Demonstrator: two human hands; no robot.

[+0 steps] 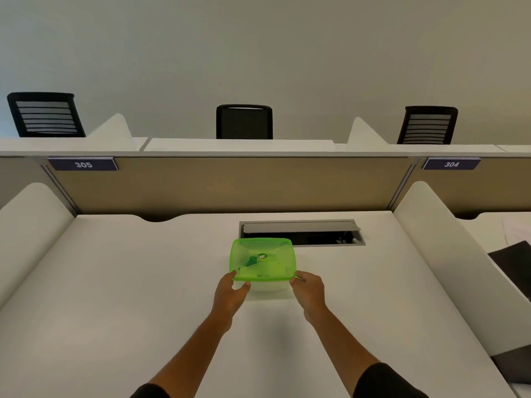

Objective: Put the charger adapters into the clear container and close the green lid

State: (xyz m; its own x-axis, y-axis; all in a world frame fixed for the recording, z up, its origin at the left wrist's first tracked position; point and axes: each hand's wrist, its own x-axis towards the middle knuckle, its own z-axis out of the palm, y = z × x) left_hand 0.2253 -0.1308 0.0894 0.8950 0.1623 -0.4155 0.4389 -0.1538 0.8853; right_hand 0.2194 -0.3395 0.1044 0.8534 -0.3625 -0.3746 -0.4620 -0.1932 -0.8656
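Green lid (263,258) sits on clear container (271,285); left hand (230,291) and right hand (309,288) fingers grip its near corners

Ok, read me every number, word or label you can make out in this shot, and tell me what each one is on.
"305": white digits on the dark blue plate, on the partition at upper left.
"304": white digits on the dark blue plate, on the partition at upper right.
Round sticker on the green lid: a white mark on green, too small and blurred to read.
No other text shows.
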